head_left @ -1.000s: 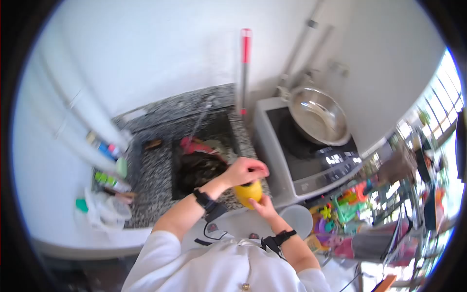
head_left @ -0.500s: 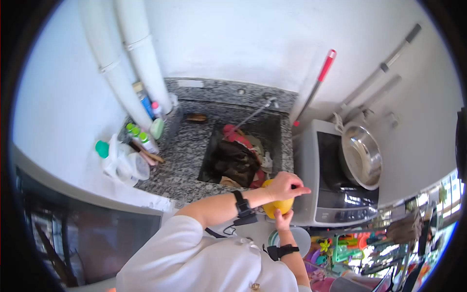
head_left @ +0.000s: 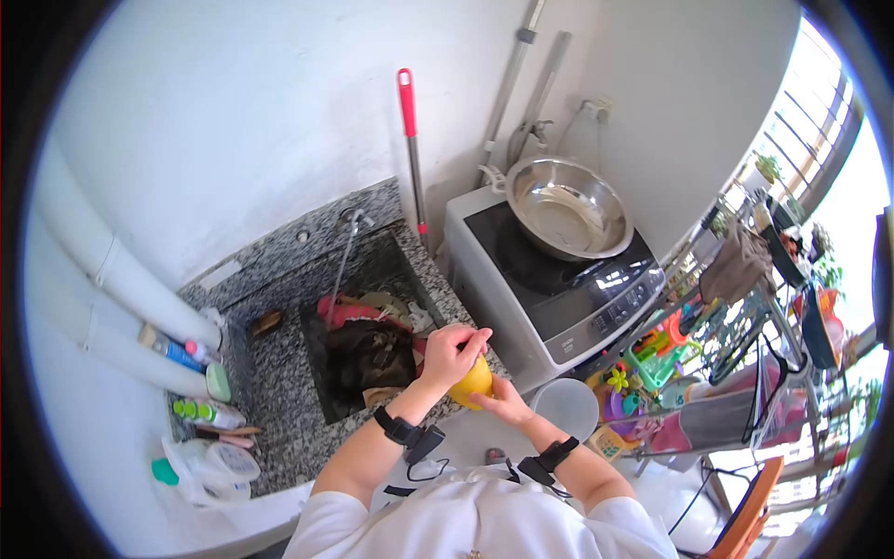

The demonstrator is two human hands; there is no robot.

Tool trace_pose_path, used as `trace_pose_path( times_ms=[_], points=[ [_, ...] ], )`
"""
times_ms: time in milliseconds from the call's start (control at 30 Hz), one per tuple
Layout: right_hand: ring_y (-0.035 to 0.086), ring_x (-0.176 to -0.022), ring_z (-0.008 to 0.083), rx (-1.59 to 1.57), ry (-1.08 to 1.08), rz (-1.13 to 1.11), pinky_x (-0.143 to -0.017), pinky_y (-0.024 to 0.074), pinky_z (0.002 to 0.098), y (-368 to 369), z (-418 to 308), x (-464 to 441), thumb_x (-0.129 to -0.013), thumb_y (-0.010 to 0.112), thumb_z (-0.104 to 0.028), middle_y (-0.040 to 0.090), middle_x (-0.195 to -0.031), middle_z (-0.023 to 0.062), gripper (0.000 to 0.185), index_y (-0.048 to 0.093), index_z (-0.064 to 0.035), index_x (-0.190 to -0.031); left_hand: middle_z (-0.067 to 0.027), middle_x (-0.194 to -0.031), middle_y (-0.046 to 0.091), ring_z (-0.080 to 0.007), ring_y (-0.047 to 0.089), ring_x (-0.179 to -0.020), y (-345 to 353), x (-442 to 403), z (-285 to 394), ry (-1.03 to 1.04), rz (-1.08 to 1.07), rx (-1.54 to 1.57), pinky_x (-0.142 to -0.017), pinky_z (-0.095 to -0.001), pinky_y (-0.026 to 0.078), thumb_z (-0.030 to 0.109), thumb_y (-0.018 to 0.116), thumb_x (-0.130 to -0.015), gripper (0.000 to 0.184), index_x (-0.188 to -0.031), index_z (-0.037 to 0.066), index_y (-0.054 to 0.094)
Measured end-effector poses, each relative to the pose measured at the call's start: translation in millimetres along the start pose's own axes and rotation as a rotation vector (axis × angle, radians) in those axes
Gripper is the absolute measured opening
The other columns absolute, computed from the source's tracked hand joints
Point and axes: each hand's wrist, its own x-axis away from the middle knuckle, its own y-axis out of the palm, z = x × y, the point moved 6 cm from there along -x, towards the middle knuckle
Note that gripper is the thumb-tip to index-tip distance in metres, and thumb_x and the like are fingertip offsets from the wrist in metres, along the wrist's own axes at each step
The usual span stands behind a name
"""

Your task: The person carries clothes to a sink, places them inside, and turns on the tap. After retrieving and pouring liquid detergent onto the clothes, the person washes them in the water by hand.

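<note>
In front of my body, a rounded yellow container [head_left: 475, 384] is between my hands, just off the near right edge of the stone sink [head_left: 315, 349]. My right hand [head_left: 506, 402] holds it from the right and below. Above its upper side my left hand [head_left: 451, 356] is closed with curled fingers; what they hold, if anything, is hidden. Dark clothing [head_left: 368, 359] and red cloth [head_left: 349, 307] lie heaped in the sink basin. A thin stream of water runs onto them from the tap [head_left: 358, 220].
Right of the sink stands a washing machine [head_left: 549, 349] with a steel basin [head_left: 568, 210] on top. A white bucket [head_left: 565, 410] sits below it. Bottles [head_left: 207, 413] and a white jug [head_left: 200, 470] line the left side. A red-handled pole [head_left: 408, 107] leans on the wall.
My view has swung right, so the sink appears further left and more of the washing machine and rack shows. Both hands stay at the yellow container.
</note>
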Motion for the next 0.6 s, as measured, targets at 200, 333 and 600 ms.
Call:
trace_pose_path(
  times_ms=[200,333,600],
  points=[
    [0.059,-0.087,0.0130,-0.120,0.151,0.097,-0.078,0.0474,0.0274,3.5,-23.9,2.7,-0.079,0.075,-0.041,0.064,-0.094,0.0050,0.055,0.060,0.0024,-0.110,-0.0055,-0.057,0.060,-0.0138,0.058,-0.052,5.1,0.3,-5.4,-0.013,-0.018,-0.001,-0.051,-0.0278,0.043,0.011,0.062,-0.088,0.027,-0.064,-0.001,0.061],
    [0.058,-0.082,0.0117,-0.107,0.183,0.199,-0.073,0.0475,0.0271,3.2,-18.2,5.9,-0.077,0.076,-0.046,0.063,-0.092,0.0041,0.059,0.061,0.0015,-0.108,-0.0043,-0.056,0.058,-0.0112,0.055,-0.052,9.1,3.7,-11.2,-0.084,-0.065,0.020,-0.052,-0.0263,0.043,0.013,0.060,-0.090,0.031,-0.063,-0.001,0.058],
    [0.059,-0.087,0.0117,-0.228,0.288,0.313,-0.079,0.0476,0.0272,-0.3,-39.4,58.0,-0.077,0.077,-0.042,0.064,-0.096,0.0045,0.059,0.060,0.0023,-0.112,-0.0100,-0.089,0.066,-0.0238,0.061,-0.088,13.1,12.4,29.4,0.011,-0.309,0.190,-0.082,-0.0329,0.047,0.011,0.064,-0.083,0.011,-0.088,0.001,0.065]
  ],
)
